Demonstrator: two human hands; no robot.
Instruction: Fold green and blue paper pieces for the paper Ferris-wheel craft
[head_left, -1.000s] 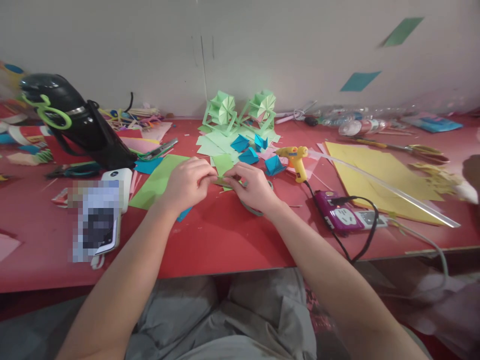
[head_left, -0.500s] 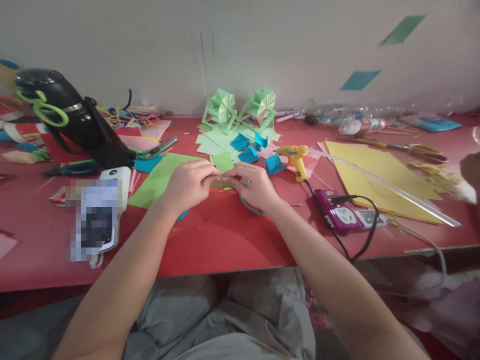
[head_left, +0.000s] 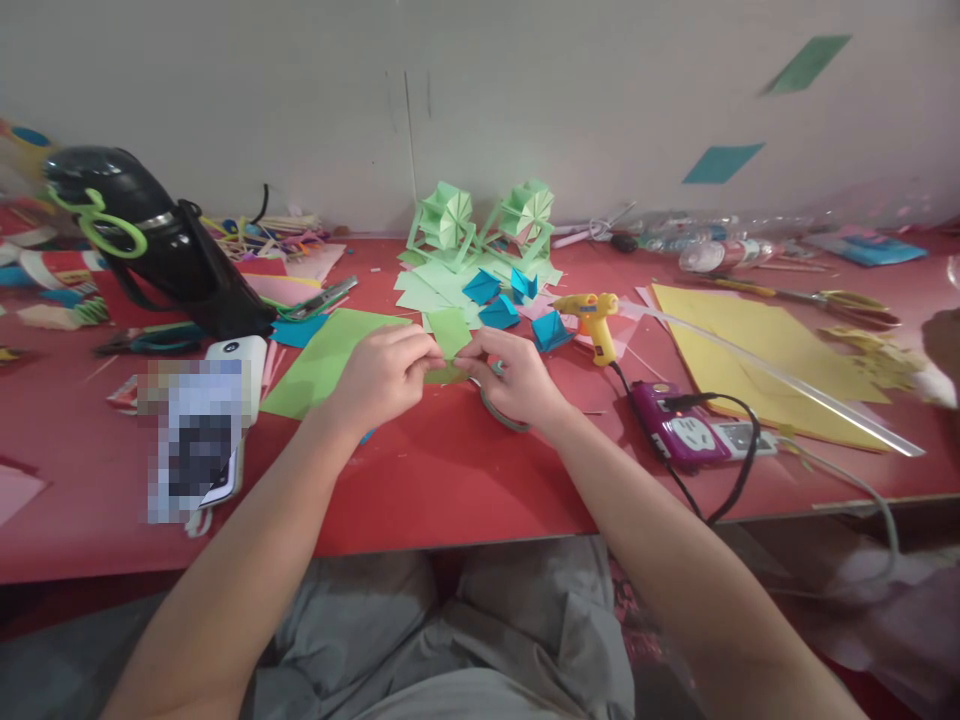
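My left hand (head_left: 390, 368) and my right hand (head_left: 514, 372) meet over the red table, thumbs pinched against fingers. Whatever lies between the fingertips is too small to make out. Right behind them is a small light green paper piece (head_left: 450, 330). A larger green sheet (head_left: 319, 365) lies flat beneath and left of my left hand. Under my right hand a grey curved rim (head_left: 504, 415) shows, mostly covered. Several folded blue paper pieces (head_left: 499, 314) sit just beyond the hands, in front of two light green paper wheel models (head_left: 448, 215).
A yellow glue gun (head_left: 596, 325) stands right of the hands, its cord near a purple power strip (head_left: 686, 430). Yellow sheets (head_left: 750, 350) and scissors (head_left: 855, 303) lie farther right. At left are a black bottle (head_left: 161, 240) and a phone (head_left: 247, 365).
The fingertips have drawn slightly apart, and my right hand has turned a little. The whole view has shifted slightly; the things on the table stay in place.
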